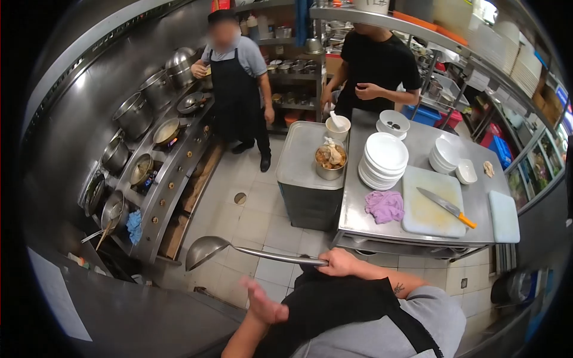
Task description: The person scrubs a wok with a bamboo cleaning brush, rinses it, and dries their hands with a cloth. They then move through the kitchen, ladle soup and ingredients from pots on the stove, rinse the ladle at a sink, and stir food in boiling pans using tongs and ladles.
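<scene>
My right hand (338, 262) is wrapped round the handle end of a large steel ladle (206, 252). The ladle reaches out to the left, held level over the floor, its bowl at the far end. Lower down, my left hand (265, 302) is raised in front of my apron, slightly blurred, fingers stretched out and nothing in it. It is apart from the ladle, below the handle. Nearest my right hand on the steel table (358, 230) are a purple cloth (384, 206) and a white cutting board (427, 221) with an orange-handled knife (446, 207).
Along the left wall runs a stove (164, 197) with pans and pots. Plates (386, 152) are stacked on the table. A metal pot of food (330, 167) stands on the side counter (298, 149). Two people, one in an apron (231, 83) and one in a black shirt (379, 62), stand beyond.
</scene>
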Motion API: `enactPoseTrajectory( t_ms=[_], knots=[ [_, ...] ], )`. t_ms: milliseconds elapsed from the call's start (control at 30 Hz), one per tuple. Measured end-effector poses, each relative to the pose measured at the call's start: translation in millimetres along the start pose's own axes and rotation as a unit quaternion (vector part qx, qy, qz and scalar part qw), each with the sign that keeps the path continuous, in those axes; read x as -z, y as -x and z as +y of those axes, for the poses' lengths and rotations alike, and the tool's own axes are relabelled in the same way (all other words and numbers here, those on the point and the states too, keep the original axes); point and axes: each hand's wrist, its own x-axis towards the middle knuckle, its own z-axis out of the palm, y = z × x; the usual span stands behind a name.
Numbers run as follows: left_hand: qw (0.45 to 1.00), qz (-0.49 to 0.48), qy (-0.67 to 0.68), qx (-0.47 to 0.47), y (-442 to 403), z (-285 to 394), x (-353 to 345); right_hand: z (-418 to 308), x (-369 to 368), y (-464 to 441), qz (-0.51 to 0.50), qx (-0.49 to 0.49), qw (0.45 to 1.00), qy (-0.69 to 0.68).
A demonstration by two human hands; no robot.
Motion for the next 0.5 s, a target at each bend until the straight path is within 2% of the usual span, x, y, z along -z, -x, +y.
enactPoseTrajectory(
  t_ms=[33,100,300,400,500],
  knots=[
    [0.998,-0.049,-0.025,0.030,20.0,-7.1,-4.0,0.9,-3.7,-2.0,-0.009,-0.014,1.000,0.000],
    [0.995,-0.052,-0.013,0.085,37.0,-4.9,-12.3,7.2,-16.2,0.0,-0.030,-0.028,0.999,0.005],
    [0.989,-0.008,0.002,0.146,44.5,-9.0,-25.2,39.8,-42.1,1.7,-0.060,-0.037,0.997,0.009],
    [0.993,-0.017,-0.016,0.113,45.2,-65.7,-52.0,60.0,-55.1,-13.7,-0.076,-0.031,0.997,0.006],
    [0.985,-0.072,-0.044,0.152,21.0,-135.6,-70.9,86.9,-83.3,-38.9,-0.082,0.002,0.997,0.008]
  ],
)
